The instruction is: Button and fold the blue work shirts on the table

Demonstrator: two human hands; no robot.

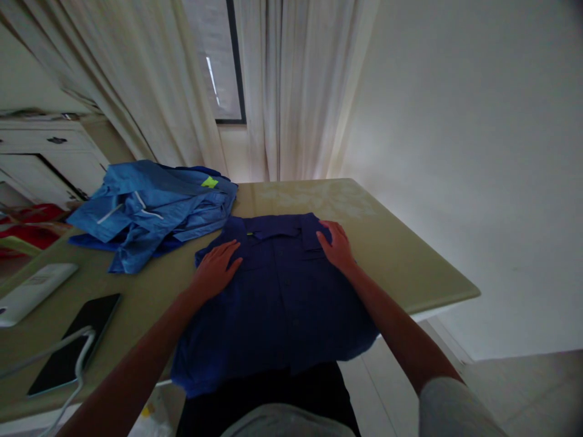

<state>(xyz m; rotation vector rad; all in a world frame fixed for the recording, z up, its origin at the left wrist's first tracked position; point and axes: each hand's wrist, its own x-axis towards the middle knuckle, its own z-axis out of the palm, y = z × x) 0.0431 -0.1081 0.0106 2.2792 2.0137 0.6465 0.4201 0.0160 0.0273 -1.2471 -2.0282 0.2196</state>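
A dark blue shirt [277, 297] lies folded on the table [401, 255], collar at the far end, its lower part hanging over the near edge. My left hand [216, 267] rests flat on the shirt's left shoulder area, fingers stretched out. My right hand [336, 243] lies flat on the right shoulder near the collar, fingers also extended. Neither hand holds anything.
A heap of lighter blue garments [155, 209] with a yellow-green tag sits at the table's far left. A dark phone [75, 343] with a white cable and a white remote [31, 291] lie at the left. Curtains [282, 91], a white cabinet [45, 158] and a wall stand behind.
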